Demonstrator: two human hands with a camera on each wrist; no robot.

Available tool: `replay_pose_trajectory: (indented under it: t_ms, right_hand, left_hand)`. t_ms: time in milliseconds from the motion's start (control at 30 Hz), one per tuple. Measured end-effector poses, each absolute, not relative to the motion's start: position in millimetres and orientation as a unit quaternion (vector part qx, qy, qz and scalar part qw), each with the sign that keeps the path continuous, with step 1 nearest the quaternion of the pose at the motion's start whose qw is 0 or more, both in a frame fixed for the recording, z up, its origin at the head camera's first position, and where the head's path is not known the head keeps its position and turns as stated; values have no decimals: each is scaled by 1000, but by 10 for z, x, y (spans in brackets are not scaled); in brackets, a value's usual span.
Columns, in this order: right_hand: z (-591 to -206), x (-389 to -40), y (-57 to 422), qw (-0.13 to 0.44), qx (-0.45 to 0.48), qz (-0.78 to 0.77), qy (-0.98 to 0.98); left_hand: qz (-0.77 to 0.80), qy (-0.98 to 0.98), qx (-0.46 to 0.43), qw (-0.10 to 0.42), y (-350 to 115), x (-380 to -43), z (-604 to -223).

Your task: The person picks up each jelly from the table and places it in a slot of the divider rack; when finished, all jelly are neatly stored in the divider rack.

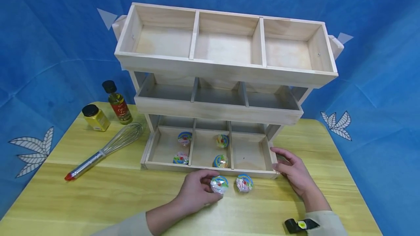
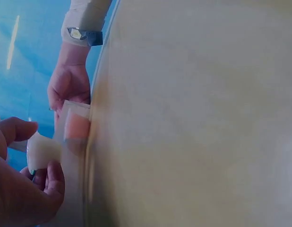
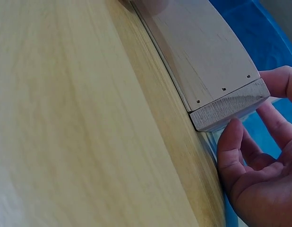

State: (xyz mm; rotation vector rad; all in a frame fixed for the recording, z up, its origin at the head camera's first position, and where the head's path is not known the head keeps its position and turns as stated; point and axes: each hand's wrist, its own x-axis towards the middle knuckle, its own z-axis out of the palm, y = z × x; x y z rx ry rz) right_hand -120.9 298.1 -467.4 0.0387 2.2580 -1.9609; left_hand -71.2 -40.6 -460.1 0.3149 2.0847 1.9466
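While pinching a small lidded cup (image 1: 219, 184) between thumb and fingers of the left hand (image 1: 197, 191), touches the right front corner of a three-tier wooden rack (image 1: 226, 70) with the right hand (image 1: 296, 172). Left fingers clamped firmly on the cup's sides, lid facing up toward the head camera, pale body showing in the left wrist view. Held just in front of the bottom tray (image 1: 164, 166), before its middle compartment; cannot tell whether resting on the desk (image 1: 252, 214) or lifted. Just to the right, on the desk and apart from the left hand, a second cup (image 1: 244, 183). Right thumb and forefinger set apart at the tray's corner; cannot tell whether clamped on the wood or only touching. In the tray's left compartment, near the divider, a rear cup (image 1: 185, 138) and a front cup (image 1: 181, 158). In the middle compartment, toward its right side, a farther cup (image 1: 222, 141) and a nearer cup (image 1: 221, 161). Left of the rack, on the desk, a whisk (image 1: 92, 160), an oil bottle (image 1: 120, 105) and a yellow jar (image 1: 99, 120). Behind everything, blue cloth (image 1: 59, 28).
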Motion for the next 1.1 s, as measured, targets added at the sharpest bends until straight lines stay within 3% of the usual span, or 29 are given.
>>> replay_pose_trajectory:
  t_ms: [400, 1100]
  right_hand:
    - [-4666, -1208, 2977, 74, 14, -653, 753]
    - [-4653, -1205, 2970, 77, 19, -652, 754]
  left_hand:
    - [699, 683, 140, 158, -236, -789, -4390]
    - [724, 673, 125, 87, 236, -1299, -4304]
